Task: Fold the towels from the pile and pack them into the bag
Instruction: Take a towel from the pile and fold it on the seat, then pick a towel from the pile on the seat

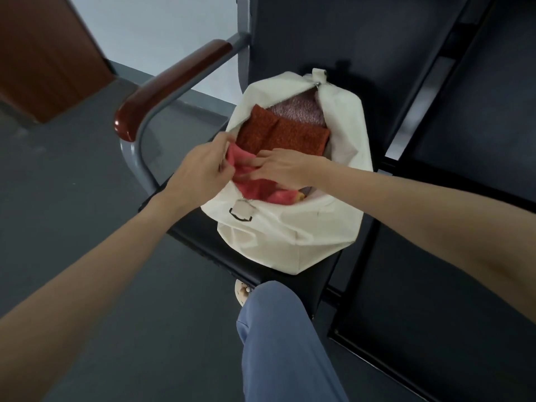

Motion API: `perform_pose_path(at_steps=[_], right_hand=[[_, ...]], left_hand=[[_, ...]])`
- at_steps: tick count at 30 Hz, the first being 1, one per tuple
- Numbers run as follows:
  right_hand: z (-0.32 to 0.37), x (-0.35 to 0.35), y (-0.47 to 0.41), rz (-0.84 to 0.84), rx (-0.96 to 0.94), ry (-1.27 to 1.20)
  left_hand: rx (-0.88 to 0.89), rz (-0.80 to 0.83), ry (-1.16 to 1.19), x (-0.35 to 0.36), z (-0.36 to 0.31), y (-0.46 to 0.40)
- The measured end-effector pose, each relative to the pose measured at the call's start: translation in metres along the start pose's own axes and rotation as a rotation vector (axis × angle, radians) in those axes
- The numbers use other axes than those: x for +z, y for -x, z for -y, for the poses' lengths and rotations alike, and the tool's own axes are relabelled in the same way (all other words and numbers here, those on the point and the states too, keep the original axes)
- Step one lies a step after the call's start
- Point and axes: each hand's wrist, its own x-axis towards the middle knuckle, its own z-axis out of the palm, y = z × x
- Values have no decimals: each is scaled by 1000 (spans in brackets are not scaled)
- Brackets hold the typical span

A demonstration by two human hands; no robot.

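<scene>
A cream zip bag (284, 239) stands unzipped on a black seat. Inside it lie a folded rust-orange towel (282, 134) and, farther back, a mauve speckled towel (301, 108). At the near end of the opening sits a pink towel (261, 190). My left hand (200, 169) pinches the pink towel's left corner at the bag's rim. My right hand (281, 168) presses down on the same towel from the right, fingers curled into the cloth. A bit of yellow shows beside the pink towel, mostly hidden.
The bag rests on the leftmost seat (208, 236) of a black bench row. A wooden armrest (171, 82) on a grey metal frame runs left of the bag. My knee in blue trousers (278, 329) is close below the seat. Grey floor lies to the left.
</scene>
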Motion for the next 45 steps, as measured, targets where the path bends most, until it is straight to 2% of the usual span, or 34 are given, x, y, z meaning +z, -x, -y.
perform_pose_path(at_steps=[3,6,12,15,18,21,23,25,29,38,45], right_hand=[[3,1,-6,-15,-6,-45],[5,4,-11,74,-15,-143],[-2,-3,2,9,170,-501],[1,1,24,-5,319,-691],[6,0,57,-193,452,-822],[13,-2,110,-374,531,-847],[15,0,156,-364,589,-815],[18,5,208,-292,654,-756],[28,23,321,-263,832,-721],[93,64,586,-217,1326,-637],[154,113,733,-263,1713,-594]], left_hand=[[9,-88,6,-8,-4,-12],[29,-61,2,-2,-3,-15],[-70,60,-38,31,12,8],[-202,89,-17,37,16,15],[-277,99,-15,31,1,16],[-247,65,-143,22,-28,17],[-210,44,-191,15,-54,14],[-157,69,-192,12,-84,9],[8,123,-153,22,-161,1],[478,313,-139,97,-382,0],[680,428,-38,152,-541,24]])
